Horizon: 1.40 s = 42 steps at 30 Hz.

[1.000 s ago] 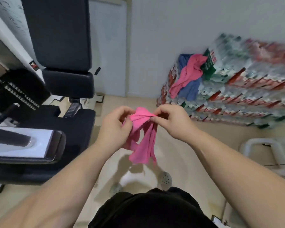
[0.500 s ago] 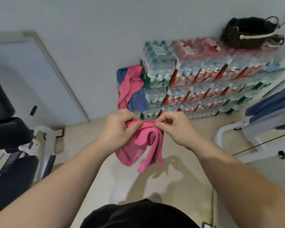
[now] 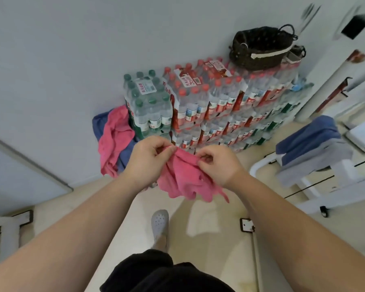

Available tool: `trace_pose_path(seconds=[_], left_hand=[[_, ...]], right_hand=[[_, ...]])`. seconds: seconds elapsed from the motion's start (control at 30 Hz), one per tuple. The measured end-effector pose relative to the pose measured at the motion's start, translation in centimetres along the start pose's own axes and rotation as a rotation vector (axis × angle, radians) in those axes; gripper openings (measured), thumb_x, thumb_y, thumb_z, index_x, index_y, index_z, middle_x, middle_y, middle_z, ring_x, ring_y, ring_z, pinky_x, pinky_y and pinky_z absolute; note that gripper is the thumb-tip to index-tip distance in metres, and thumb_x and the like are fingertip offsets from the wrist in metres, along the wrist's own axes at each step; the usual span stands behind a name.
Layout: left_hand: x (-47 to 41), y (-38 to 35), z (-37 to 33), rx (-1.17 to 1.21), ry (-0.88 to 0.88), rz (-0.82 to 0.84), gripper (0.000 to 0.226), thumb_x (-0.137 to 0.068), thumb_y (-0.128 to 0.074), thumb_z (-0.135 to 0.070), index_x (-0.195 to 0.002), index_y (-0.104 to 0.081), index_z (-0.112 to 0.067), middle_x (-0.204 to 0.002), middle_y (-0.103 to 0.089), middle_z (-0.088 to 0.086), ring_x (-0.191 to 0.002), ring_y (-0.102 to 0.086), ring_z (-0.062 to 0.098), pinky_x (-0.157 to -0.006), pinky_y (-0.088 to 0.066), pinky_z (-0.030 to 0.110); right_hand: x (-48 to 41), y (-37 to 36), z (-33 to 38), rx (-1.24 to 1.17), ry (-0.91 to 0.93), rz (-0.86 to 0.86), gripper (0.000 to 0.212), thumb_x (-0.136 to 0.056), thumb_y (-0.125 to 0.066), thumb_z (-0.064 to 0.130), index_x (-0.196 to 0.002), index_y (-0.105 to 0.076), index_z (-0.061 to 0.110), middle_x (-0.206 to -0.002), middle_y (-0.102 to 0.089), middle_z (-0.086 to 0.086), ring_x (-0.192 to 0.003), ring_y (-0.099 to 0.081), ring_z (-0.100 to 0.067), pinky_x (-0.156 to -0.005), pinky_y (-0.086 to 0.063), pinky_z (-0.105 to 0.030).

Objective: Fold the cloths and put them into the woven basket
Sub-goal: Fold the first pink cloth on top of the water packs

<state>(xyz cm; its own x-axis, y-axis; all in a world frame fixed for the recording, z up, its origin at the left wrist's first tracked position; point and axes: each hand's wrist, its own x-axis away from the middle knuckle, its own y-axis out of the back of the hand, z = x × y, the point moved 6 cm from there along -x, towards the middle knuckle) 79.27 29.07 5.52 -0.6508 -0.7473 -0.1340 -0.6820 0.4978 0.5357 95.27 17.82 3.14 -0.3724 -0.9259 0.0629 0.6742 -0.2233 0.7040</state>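
Observation:
Both hands hold a pink cloth (image 3: pixel 183 178) in front of me at chest height. My left hand (image 3: pixel 150 159) pinches its top edge on the left, my right hand (image 3: pixel 217 163) pinches it on the right, and the rest hangs bunched below. A dark woven basket (image 3: pixel 259 49) with a white band sits on top of the stacked water bottle packs, far right of the hands. Another pink cloth (image 3: pixel 114 142) and a blue cloth (image 3: pixel 99 125) lie draped on a lower stack at the left.
Shrink-wrapped water bottle packs (image 3: pixel 215 106) are piled against the white wall. A white frame cart with blue and grey padding (image 3: pixel 310 148) stands on the right. My foot in a grey clog (image 3: pixel 160 223) is on the beige floor.
The view has swung right and toward the bottle stack, bringing the basket into sight. My hands have spread slightly apart along the pink cloth's top edge.

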Motion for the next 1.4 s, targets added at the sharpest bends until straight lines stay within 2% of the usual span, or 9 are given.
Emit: trace_pose_path(seconds=[0.1,0.23,0.37,0.5,0.67,1.0,1.17,1.27,1.4], left_hand=[[-5.1,-1.5,1.0,0.104,0.039,0.058,0.011,-0.093,-0.066,-0.012,-0.083,-0.071,-0.012,-0.078,-0.069,0.004,-0.068,-0.056,0.005,-0.066,-0.047,0.022],[-11.7,-2.0,2.5,0.091,0.05,0.127,0.013,-0.093,-0.064,-0.011,-0.082,-0.069,-0.008,-0.074,-0.066,0.014,-0.062,-0.051,0.006,-0.061,-0.042,0.018],[-18.5,-1.0,3.6,0.085,0.03,0.17,0.017,-0.094,-0.063,-0.015,-0.079,-0.067,-0.019,-0.072,-0.063,0.006,-0.063,-0.05,0.004,-0.06,-0.04,0.015],[-23.7,-0.6,4.8,0.05,0.026,0.118,0.015,-0.094,-0.063,-0.019,-0.08,-0.067,-0.02,-0.077,-0.066,0.001,-0.073,-0.058,0.016,-0.07,-0.046,0.027],[-27.5,-1.2,7.2,-0.024,0.116,-0.012,0.015,-0.095,-0.061,-0.019,-0.081,-0.066,-0.019,-0.076,-0.064,-0.005,-0.071,-0.054,0.008,-0.067,-0.042,0.017],[-33.9,-3.9,10.2,-0.142,0.433,-0.298,0.017,-0.095,-0.06,-0.022,-0.085,-0.068,-0.012,-0.076,-0.064,0.002,-0.074,-0.055,0.018,-0.066,-0.043,0.03],[-36.0,-5.1,9.6,-0.257,0.499,-0.381,0.016,-0.094,-0.061,-0.022,-0.084,-0.068,-0.012,-0.073,-0.062,0.0,-0.071,-0.054,0.018,-0.06,-0.038,0.029],[-37.1,-5.4,9.1,-0.32,0.477,-0.418,0.017,-0.095,-0.06,-0.021,-0.086,-0.068,-0.009,-0.077,-0.064,0.005,-0.075,-0.056,0.023,-0.067,-0.036,0.03],[-39.6,-4.7,9.3,-0.428,0.452,-0.425,0.017,-0.095,-0.058,-0.02,-0.083,-0.065,-0.009,-0.071,-0.059,0.003,-0.072,-0.052,0.023,-0.067,-0.031,0.028]], right_hand=[[-4.6,1.1,-2.5,0.072,-0.045,-0.013,0.017,-0.086,-0.07,0.008,-0.092,-0.077,0.021,-0.076,-0.06,0.023,-0.072,-0.054,0.01,-0.064,-0.037,-0.004],[-10.4,2.0,-5.6,0.193,-0.135,0.002,0.02,-0.082,-0.066,0.007,-0.077,-0.073,0.025,-0.069,-0.062,0.013,-0.065,-0.053,-0.004,-0.06,-0.036,-0.02],[-15.0,3.4,-8.9,0.249,-0.276,0.002,0.013,-0.086,-0.065,0.01,-0.087,-0.075,0.018,-0.08,-0.068,0.006,-0.076,-0.061,-0.014,-0.062,-0.043,-0.026],[-18.4,5.6,-12.0,0.194,-0.363,-0.067,0.023,-0.084,-0.063,0.008,-0.093,-0.079,0.023,-0.086,-0.073,0.007,-0.081,-0.065,-0.013,-0.072,-0.053,-0.032],[-22.9,9.5,-17.0,0.163,-0.43,-0.117,0.024,-0.086,-0.064,0.011,-0.096,-0.079,0.027,-0.088,-0.07,0.013,-0.088,-0.064,-0.014,-0.079,-0.053,-0.034],[-33.9,17.6,-22.9,-0.131,-0.23,-0.157,0.008,-0.087,-0.072,0.014,-0.086,-0.076,0.021,-0.072,-0.067,0.008,-0.066,-0.059,-0.008,-0.063,-0.047,-0.027],[-40.2,21.7,-24.2,-0.382,-0.234,-0.179,0.007,-0.088,-0.073,0.013,-0.088,-0.077,0.02,-0.072,-0.071,0.008,-0.07,-0.066,-0.022,-0.072,-0.058,-0.048],[-43.9,22.7,-23.2,-0.214,-0.131,-0.214,0.015,-0.09,-0.068,0.015,-0.089,-0.077,0.027,-0.082,-0.072,0.011,-0.079,-0.065,-0.011,-0.079,-0.054,-0.035],[-47.4,22.0,-22.0,0.18,-0.123,-0.17,0.02,-0.094,-0.061,0.029,-0.1,-0.077,0.02,-0.095,-0.075,-0.001,-0.088,-0.065,-0.022,-0.077,-0.048,-0.03]])
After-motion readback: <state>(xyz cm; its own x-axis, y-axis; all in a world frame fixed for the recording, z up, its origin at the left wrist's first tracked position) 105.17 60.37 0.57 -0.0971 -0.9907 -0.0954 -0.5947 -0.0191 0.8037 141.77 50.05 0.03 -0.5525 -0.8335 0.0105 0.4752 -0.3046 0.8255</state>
